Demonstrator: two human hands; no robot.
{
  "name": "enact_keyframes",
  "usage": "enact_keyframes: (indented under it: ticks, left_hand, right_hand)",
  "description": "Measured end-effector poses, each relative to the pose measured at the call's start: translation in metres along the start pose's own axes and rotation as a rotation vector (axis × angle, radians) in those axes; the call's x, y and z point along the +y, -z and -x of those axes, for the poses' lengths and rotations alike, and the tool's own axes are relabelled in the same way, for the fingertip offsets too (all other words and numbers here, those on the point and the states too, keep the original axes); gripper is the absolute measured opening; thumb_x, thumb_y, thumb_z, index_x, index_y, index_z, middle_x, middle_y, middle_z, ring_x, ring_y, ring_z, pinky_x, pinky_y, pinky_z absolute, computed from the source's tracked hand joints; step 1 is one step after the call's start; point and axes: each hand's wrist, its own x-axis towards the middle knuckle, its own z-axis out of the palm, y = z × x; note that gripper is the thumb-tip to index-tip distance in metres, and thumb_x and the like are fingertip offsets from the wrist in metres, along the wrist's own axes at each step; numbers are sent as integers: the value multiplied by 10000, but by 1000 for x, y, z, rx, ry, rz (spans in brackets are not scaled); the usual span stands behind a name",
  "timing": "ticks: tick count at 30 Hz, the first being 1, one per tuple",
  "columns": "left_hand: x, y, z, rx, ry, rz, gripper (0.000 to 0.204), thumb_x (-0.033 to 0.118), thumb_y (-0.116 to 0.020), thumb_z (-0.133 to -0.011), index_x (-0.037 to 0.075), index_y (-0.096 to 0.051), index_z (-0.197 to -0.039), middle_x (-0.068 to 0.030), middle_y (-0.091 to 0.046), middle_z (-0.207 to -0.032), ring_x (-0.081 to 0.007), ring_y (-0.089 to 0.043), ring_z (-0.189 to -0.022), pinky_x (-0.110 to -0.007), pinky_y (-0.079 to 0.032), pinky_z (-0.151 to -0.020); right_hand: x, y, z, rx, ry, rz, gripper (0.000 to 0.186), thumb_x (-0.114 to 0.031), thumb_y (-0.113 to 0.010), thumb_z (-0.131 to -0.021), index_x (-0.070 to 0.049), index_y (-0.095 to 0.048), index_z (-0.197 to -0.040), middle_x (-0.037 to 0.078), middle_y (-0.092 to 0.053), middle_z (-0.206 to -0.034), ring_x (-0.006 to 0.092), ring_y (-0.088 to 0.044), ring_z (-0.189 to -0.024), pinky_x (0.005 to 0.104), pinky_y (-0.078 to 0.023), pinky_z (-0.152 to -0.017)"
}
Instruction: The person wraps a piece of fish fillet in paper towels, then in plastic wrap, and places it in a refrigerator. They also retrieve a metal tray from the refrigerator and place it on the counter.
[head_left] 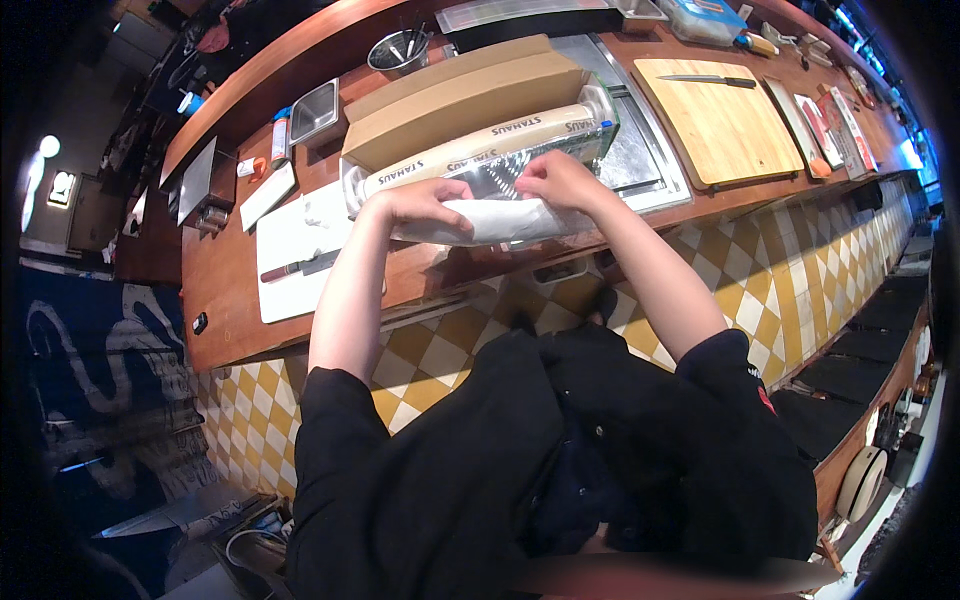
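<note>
A long box (pixel 450 100) of plastic wrap stands on the counter with its cardboard lid raised and a large printed roll (pixel 440 165) inside. Clear plastic film (pixel 492 182) stretches from it toward me. Before the box, along the counter's front edge, lies a long white wrapped bundle (pixel 510 222); its contents are hidden. My left hand (pixel 420 203) rests over the bundle's left end, thumb and fingers apart. With fingertips pinched together, my right hand (pixel 560 183) grips the film just above the bundle's right part.
Left of the box are a white cutting board (pixel 285 297) with a knife (pixel 297 267) and a metal container (pixel 315 112). On the right, a wooden board (pixel 720 130) carries another knife (pixel 705 79). Behind stands a metal bucket (pixel 398 52) of utensils.
</note>
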Motion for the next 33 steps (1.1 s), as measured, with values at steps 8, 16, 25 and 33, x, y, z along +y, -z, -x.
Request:
enact_keyframes:
  ticks: [8, 16, 25, 33]
  left_hand:
    - [9, -1, 1, -45, -25, 44, 374, 249, -783, -853, 67, -595, -1121, 9, -647, -1018, -80, -556, -995, -264, -452, -879]
    - [-8, 7, -5, -60, 21, 75, 417, 325, -781, -830, 108, -634, -1155, 1, -663, -1023, -98, -587, -978, -255, -456, -853]
    - [16, 9, -4, 2, 162, 15, 371, 356, -705, -893, 113, -654, -1168, -19, -680, -1040, -116, -599, -996, -287, -465, -883]
    - [39, -70, 15, 648, -201, -1050, 787, 360, -818, -755, 70, -447, -1386, -172, -554, -1285, -379, -580, -1153, -457, -473, -976]
  right_hand:
    - [-3, 9, -17, -187, -155, 322, 173, -205, -831, -731, -76, -759, -820, 135, -733, -809, 281, -702, -791, 388, -543, -746]
    - [-47, 6, -1, 255, -9, 207, 409, -448, -823, -758, -66, -725, -864, 155, -709, -871, 348, -686, -888, 430, -539, -793]
    - [-20, -37, 42, 172, 392, 569, 467, -87, -698, -788, -99, -523, -1220, 136, -629, -1005, 375, -644, -972, 483, -521, -831]
    - [-11, -10, 13, -182, 369, 274, 438, -112, -715, -745, -61, -562, -1152, 187, -692, -1001, 406, -639, -1035, 483, -514, -887]
